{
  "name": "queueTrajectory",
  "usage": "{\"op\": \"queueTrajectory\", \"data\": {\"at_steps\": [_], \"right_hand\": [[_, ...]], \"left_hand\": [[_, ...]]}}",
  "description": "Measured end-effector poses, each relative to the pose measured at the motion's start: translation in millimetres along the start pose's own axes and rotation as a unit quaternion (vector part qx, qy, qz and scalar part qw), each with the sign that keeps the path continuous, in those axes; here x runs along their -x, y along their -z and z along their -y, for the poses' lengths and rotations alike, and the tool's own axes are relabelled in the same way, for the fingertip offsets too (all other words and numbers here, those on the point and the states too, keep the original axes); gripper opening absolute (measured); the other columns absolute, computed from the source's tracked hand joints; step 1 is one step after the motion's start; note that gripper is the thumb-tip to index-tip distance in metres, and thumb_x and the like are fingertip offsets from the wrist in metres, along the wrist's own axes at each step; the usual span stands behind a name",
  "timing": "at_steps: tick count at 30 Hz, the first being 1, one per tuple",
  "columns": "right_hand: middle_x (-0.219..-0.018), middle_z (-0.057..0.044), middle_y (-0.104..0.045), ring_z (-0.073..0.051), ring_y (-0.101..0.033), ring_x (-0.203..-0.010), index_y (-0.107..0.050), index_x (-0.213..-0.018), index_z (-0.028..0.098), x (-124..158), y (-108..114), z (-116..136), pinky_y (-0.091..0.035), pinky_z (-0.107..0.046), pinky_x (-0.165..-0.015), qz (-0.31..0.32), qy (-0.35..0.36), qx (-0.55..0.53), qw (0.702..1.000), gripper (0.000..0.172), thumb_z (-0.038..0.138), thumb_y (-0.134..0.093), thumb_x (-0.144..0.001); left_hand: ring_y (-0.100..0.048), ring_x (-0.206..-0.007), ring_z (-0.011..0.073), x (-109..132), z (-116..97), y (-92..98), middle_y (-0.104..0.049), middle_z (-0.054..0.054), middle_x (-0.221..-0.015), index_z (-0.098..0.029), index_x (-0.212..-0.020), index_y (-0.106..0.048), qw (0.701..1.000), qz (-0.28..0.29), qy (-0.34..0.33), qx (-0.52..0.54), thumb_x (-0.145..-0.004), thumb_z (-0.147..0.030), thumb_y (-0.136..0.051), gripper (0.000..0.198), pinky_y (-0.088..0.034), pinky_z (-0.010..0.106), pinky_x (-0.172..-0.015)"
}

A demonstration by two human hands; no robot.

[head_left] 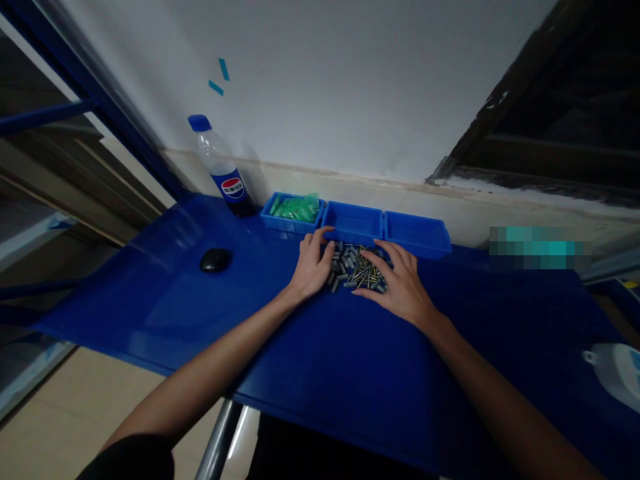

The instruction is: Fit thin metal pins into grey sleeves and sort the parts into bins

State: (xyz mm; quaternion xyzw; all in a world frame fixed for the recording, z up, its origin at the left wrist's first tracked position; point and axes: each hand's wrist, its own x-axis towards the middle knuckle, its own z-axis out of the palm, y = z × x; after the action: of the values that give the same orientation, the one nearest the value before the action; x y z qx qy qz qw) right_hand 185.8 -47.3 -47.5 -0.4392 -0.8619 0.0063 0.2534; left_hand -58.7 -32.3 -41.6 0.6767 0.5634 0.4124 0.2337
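On the blue table [320, 360] lies a mixed heap of small grey cylinders [338, 265] and thin brass-coloured and silver screws [367, 272]. My left hand [314, 263] curves around the heap's left edge, thumb and index finger apart and nothing visibly gripped. From the other side my right hand [403, 283] spreads its thumb and fingers over the right part of the heap, touching or nearly touching the screws. Its fingers look open. Just behind the heap stand a middle blue bin [353, 232] and a right blue bin [417, 247], with nothing visible inside them.
A left blue bin [285, 224] holds green plastic packets [300, 208]. Beside it stands a cola bottle [231, 183] against the wall [350, 87]. A black rounded object [215, 260] sits at left. At the right edge is a white container [617, 373].
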Motion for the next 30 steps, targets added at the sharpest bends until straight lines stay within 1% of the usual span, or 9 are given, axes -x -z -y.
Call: {"op": "queueTrajectory", "data": {"at_steps": [3, 6, 10, 14, 18, 21, 24, 27, 30], "right_hand": [[-0.147, -0.013, -0.062, -0.038, -0.054, -0.137, -0.063, -0.14, 0.032, -16, 5, 7, -0.043, -0.06, -0.111, -0.033, 0.004, -0.039, 0.999, 0.049, 0.049, -0.073, -0.095], [-0.128, -0.011, -0.071, -0.034, -0.06, -0.125, -0.073, -0.123, 0.027, -52, 5, 21, -0.046, -0.055, -0.105, -0.07, 0.008, -0.049, 0.996, 0.025, 0.031, -0.062, -0.101], [-0.129, -0.012, -0.071, -0.035, -0.056, -0.126, -0.074, -0.127, 0.024, -119, -10, 41, -0.044, -0.055, -0.106, -0.028, 0.062, -0.039, 0.997, 0.03, 0.025, -0.063, -0.098], [-0.112, -0.014, -0.076, -0.038, -0.058, -0.119, -0.078, -0.114, 0.018, -171, -36, 53, -0.047, -0.051, -0.097, 0.067, 0.132, 0.041, 0.988, 0.022, 0.028, -0.07, -0.097], [-0.098, -0.015, -0.077, -0.033, -0.066, -0.1, -0.079, -0.101, 0.016, -191, -56, 58, -0.049, -0.042, -0.082, 0.119, 0.137, 0.067, 0.981, 0.01, 0.021, -0.072, -0.095], [-0.097, -0.012, -0.078, -0.03, -0.068, -0.098, -0.08, -0.098, 0.018, -193, -59, 60, -0.05, -0.04, -0.082, 0.1, 0.141, 0.021, 0.985, 0.009, 0.022, -0.072, -0.097], [-0.096, -0.009, -0.078, -0.029, -0.069, -0.098, -0.081, -0.1, 0.021, -192, -43, 62, -0.052, -0.041, -0.087, 0.043, 0.151, -0.04, 0.987, 0.011, 0.025, -0.071, -0.099], [-0.093, -0.009, -0.078, -0.028, -0.069, -0.093, -0.082, -0.1, 0.021, -186, -12, 61, -0.053, -0.041, -0.084, 0.012, 0.178, -0.088, 0.98, 0.013, 0.029, -0.072, -0.099], [-0.092, -0.007, -0.077, -0.027, -0.068, -0.091, -0.082, -0.101, 0.023, -171, 23, 58, -0.052, -0.042, -0.084, 0.026, 0.227, -0.111, 0.967, 0.015, 0.032, -0.069, -0.1]], "left_hand": [[-0.058, -0.114, 0.0275, -2, 3, 7.2, -0.063, 0.01, -0.115, -0.024, -0.133, -0.059, 1.0, -0.02, 0.01, 0.008, -0.103, -0.034, -0.052, 0.032, -0.048, 0.05, -0.107], [-0.062, -0.103, 0.025, -6, 6, 17.2, -0.066, 0.008, -0.105, -0.022, -0.111, -0.06, 0.997, -0.068, 0.029, 0.026, -0.101, -0.031, -0.054, 0.015, -0.052, 0.044, -0.097], [-0.061, -0.072, 0.0202, -12, 15, 38.4, -0.066, 0.002, -0.078, -0.021, -0.097, -0.062, 0.995, -0.075, 0.063, 0.007, -0.103, -0.035, -0.052, 0.018, -0.05, 0.036, -0.075], [-0.069, -0.075, 0.0239, -15, 29, 61.4, -0.073, 0.006, -0.079, -0.022, -0.089, -0.07, 0.983, -0.019, 0.1, -0.151, -0.1, -0.035, -0.054, 0.024, -0.05, 0.034, -0.073], [-0.075, -0.087, 0.0306, -15, 34, 71.1, -0.079, 0.011, -0.09, -0.023, -0.094, -0.075, 0.966, 0.011, 0.12, -0.229, -0.1, -0.037, -0.053, 0.027, -0.052, 0.036, -0.074], [-0.076, -0.088, 0.0318, -15, 35, 71.8, -0.079, 0.012, -0.091, -0.022, -0.095, -0.077, 0.968, 0.014, 0.121, -0.219, -0.101, -0.04, -0.053, 0.031, -0.054, 0.038, -0.077], [-0.076, -0.089, 0.0292, -18, 38, 71.6, -0.079, 0.012, -0.091, -0.019, -0.094, -0.078, 0.985, 0.008, 0.112, -0.133, -0.099, -0.048, -0.061, 0.034, -0.056, 0.039, -0.083], [-0.075, -0.097, 0.0288, -22, 39, 68.2, -0.08, 0.013, -0.099, -0.015, -0.1, -0.078, 0.989, -0.019, 0.095, 0.115, -0.085, -0.059, -0.077, 0.046, -0.058, 0.041, -0.092], [-0.072, -0.117, 0.0316, -22, 30, 58.7, -0.079, 0.012, -0.118, -0.017, -0.114, -0.078, 0.914, -0.025, 0.054, 0.402, -0.074, -0.06, -0.087, 0.059, -0.053, 0.048, -0.109]]}}
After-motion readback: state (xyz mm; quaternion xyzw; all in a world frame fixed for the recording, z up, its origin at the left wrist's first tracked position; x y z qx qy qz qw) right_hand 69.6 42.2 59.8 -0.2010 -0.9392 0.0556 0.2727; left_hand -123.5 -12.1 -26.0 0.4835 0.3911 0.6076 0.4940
